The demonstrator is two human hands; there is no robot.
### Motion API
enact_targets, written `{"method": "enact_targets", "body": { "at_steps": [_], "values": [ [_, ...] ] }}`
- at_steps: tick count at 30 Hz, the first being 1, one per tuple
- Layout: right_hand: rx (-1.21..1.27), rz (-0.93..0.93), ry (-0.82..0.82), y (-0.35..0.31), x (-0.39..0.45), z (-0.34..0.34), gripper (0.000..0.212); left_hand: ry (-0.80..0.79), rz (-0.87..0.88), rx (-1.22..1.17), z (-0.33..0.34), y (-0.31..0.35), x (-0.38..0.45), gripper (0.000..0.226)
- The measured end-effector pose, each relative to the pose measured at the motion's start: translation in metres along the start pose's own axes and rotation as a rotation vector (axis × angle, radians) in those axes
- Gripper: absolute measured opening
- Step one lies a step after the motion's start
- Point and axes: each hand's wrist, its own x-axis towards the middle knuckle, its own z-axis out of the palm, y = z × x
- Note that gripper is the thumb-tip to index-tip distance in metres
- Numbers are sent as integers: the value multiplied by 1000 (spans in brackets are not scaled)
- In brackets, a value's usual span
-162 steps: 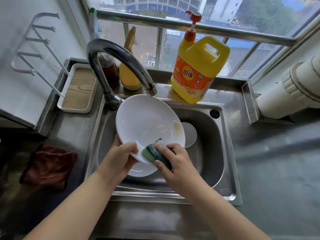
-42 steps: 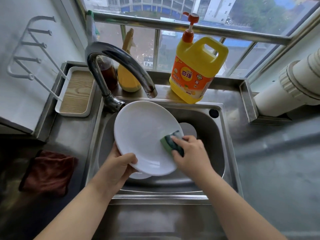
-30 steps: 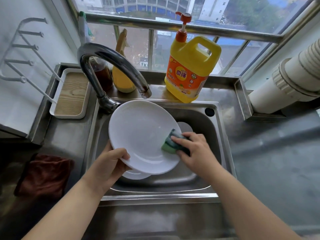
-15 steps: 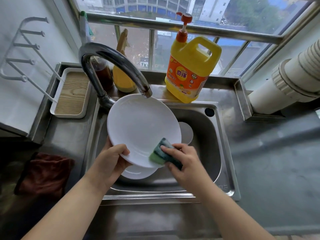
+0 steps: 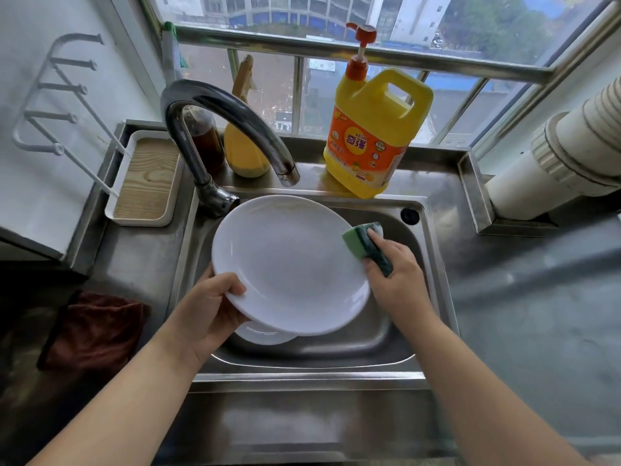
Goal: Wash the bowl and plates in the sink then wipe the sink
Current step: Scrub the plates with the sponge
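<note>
Gripping a white plate (image 5: pixel 289 264) by its lower left rim over the steel sink (image 5: pixel 433 264), the left hand (image 5: pixel 208 307) tilts it while the right hand (image 5: pixel 396 277) clasps a green sponge (image 5: pixel 361 242) against the plate's right edge; another white dish (image 5: pixel 262 334) lies beneath.

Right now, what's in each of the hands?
Left hand: grips the white plate by its rim.
Right hand: holds the green sponge at the plate's edge.
</note>
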Motion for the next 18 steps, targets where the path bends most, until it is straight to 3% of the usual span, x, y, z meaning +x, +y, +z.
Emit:
{"method": "enact_targets", "body": {
  "at_steps": [3,6,11,15,18],
  "values": [
    [146,50,-15,-6,-32,6,49,55,-1,-68,-2,-4,-1,61],
    [192,14,-174,-3,-61,9,52,122,-20,-123,-2,-4,0,41],
    [-4,66,-266,4,-62,-22,59,130,-59,-59,-2,-1,0,39],
    [-274,130,-464,-1,-53,-54,98,133,-67,-114,-2,0,2,38],
    [-300,56,-543,-15,-56,-58,106,131,-99,-118,0,0,5,44]
  ]
}}
